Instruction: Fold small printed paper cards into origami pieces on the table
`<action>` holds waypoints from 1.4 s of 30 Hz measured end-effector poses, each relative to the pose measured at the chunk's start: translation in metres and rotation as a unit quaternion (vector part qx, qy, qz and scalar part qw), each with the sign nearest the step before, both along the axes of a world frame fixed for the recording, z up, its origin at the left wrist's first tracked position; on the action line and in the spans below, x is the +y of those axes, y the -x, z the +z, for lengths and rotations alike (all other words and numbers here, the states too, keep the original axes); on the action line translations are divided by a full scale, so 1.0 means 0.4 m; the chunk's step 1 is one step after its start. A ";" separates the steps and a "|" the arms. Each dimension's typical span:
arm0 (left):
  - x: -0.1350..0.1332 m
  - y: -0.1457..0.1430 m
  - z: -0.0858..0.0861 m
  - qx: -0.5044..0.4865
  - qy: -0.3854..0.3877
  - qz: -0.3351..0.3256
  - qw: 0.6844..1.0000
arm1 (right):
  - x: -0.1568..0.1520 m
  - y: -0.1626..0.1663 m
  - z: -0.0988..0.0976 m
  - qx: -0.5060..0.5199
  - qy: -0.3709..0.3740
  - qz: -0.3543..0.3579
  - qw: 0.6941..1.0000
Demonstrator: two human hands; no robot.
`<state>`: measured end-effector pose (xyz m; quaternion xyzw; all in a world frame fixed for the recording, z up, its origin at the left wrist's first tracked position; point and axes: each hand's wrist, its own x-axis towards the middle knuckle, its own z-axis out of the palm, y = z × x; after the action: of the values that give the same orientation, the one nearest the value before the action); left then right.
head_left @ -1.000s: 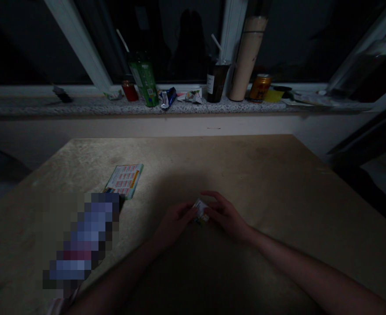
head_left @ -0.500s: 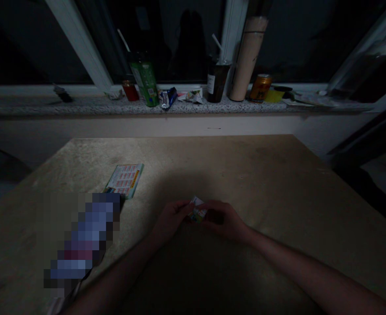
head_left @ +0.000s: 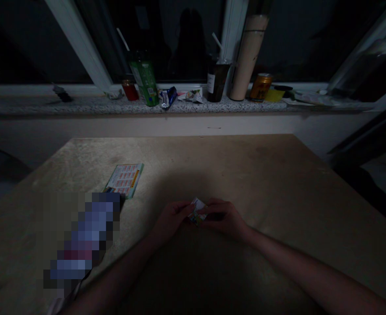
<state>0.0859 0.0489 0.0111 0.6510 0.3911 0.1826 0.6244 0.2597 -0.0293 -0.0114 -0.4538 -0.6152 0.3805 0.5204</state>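
Note:
Between my hands, over the near middle of the wooden table (head_left: 245,175), is a small folded piece of printed paper (head_left: 198,205), whitish with green and yellow marks. My left hand (head_left: 170,218) pinches its left edge between thumb and fingers. On the other side, my right hand (head_left: 227,218) has its thumb and forefinger closed on the paper's right edge. The lower part of the paper is dim, and the fold is hard to make out. Farther left, a printed card (head_left: 125,179) with red grids lies flat on the table.
A pixelated bluish object (head_left: 88,240) lies near my left forearm. Along the granite windowsill (head_left: 186,108) stand a green container (head_left: 145,83), a red jar (head_left: 130,89), a dark cup with a straw (head_left: 217,81), a tall pinkish flask (head_left: 248,59) and an orange can (head_left: 261,87).
The paper has turned slightly, showing more of its white side. My right fingers have shifted along its right edge; the left hand stays almost still.

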 end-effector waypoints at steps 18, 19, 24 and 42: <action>-0.003 -0.004 -0.005 -0.010 0.017 -0.032 0.999 | 0.000 -0.003 0.006 -0.036 0.019 -0.022 0.999; -0.003 -0.004 -0.005 -0.012 0.017 -0.034 0.999 | -0.001 -0.002 0.007 -0.035 0.023 -0.024 0.999; -0.006 -0.003 0.001 -0.012 0.016 -0.049 0.999 | -0.001 -0.002 0.005 -0.007 0.037 -0.027 0.999; -0.011 -0.001 -0.001 0.008 -0.029 -0.089 0.996 | 0.002 0.005 0.011 0.027 0.093 -0.042 0.994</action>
<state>0.0863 0.0444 0.0106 0.7027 0.3310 0.1327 0.6157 0.2578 -0.0286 -0.0070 -0.5153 -0.5433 0.4256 0.5080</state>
